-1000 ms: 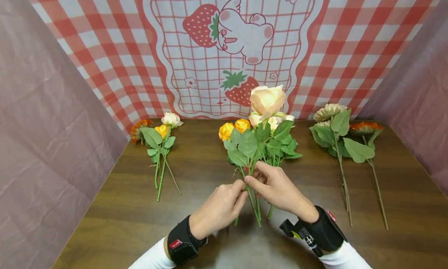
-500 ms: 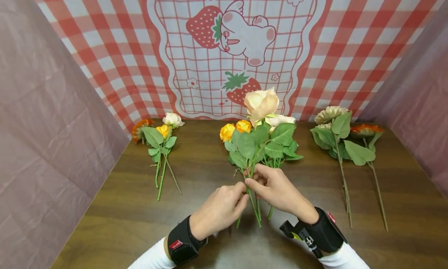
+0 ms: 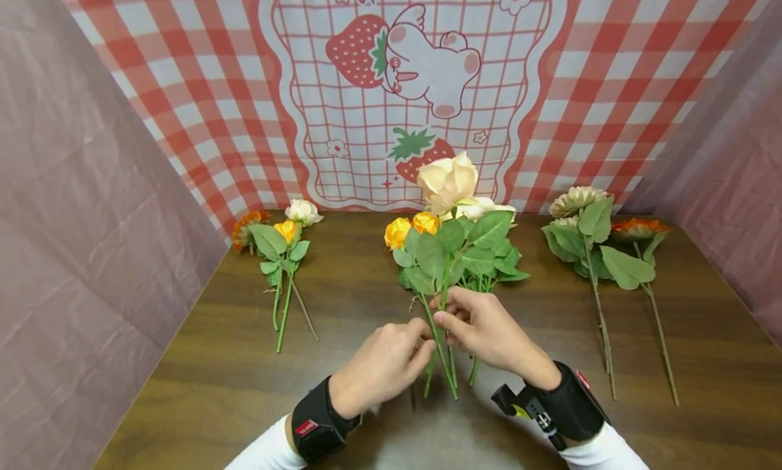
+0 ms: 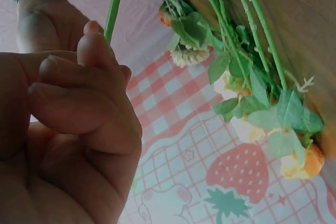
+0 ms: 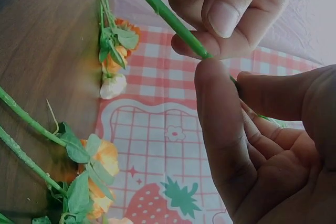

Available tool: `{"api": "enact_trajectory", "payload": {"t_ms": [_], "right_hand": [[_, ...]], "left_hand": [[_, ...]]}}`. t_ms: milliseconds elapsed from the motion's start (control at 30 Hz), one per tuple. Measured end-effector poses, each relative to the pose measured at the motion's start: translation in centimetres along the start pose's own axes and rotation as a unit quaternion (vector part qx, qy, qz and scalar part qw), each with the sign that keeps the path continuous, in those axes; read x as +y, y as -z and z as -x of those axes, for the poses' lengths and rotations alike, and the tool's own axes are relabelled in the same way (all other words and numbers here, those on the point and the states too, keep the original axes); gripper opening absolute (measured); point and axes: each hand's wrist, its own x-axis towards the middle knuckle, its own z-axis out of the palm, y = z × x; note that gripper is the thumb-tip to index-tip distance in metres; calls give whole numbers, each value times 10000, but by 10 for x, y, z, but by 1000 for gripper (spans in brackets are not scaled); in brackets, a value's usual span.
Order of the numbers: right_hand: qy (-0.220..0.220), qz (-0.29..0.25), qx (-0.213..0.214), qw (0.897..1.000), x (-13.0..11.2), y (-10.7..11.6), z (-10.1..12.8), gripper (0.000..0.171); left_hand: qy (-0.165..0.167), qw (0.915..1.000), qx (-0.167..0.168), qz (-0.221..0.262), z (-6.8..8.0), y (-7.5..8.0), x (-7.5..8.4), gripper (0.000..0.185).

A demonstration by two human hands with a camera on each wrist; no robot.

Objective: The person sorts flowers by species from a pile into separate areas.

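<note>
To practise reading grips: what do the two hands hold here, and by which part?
Both the left hand and the right hand pinch the green stem of the peach rose, low down below its leaves.

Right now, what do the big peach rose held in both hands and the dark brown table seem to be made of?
The big peach rose looks artificial: matte, cloth-like petals and a smooth, uniformly green stem, probably plastic. The left hand and right hand pinch that stem. The dark brown table shows streaky wood grain with a soft sheen; whether it is real wood or a laminate cannot be told.
</note>
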Motion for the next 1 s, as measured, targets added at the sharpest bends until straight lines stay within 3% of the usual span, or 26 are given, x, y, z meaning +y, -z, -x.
{"api": "enact_trajectory", "payload": {"t_ms": [133, 300, 433, 600, 800, 1000], "right_hand": [[-82, 106, 153, 9998, -2, 4, -1, 12], [-338, 276, 443, 9981, 2, 13, -1, 11], [-554, 389, 667, 9955, 14, 24, -1, 13], [-776, 639, 900, 9909, 38, 35, -5, 10], [-1186, 689, 772, 9875, 66, 37, -10, 16], [-1649, 535, 577, 9832, 81, 34, -12, 20]], "left_hand": [[216, 9994, 163, -197, -1, 12, -2, 5], [741, 9946, 537, -495, 1, 35, -8, 7], [1111, 9875, 890, -671, 5, 54, -15, 7], [1329, 9803, 1237, -776, 7, 71, -26, 7], [1589, 9736, 1408, -844, 7, 81, -37, 8], [1603, 9716, 1468, -936, 7, 82, -41, 9]]}}
